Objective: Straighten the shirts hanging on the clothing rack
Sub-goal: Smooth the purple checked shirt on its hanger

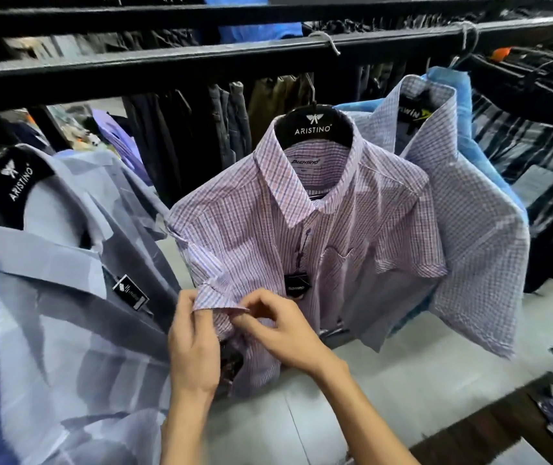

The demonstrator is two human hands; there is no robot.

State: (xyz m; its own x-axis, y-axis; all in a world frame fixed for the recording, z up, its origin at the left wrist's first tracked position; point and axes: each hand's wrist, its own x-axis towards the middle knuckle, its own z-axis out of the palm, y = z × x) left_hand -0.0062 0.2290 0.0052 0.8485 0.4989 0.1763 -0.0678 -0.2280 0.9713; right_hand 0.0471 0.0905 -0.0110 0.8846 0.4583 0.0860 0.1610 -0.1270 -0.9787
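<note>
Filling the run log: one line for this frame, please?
stage: straightening sleeve | left hand: pinches sleeve hem | right hand: pinches same hem | item: pink checked shirt on black hanger

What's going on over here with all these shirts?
A person is tidying shirts on a clothing rack. Both hands are on the pink checked shirt hanging in the middle: the left hand holds the hem of its short sleeve, and the right hand pinches the same hem beside it, apparently flattening it. A light blue shirt hangs to the left and a lilac checked shirt behind on the right, both untouched.
</note>
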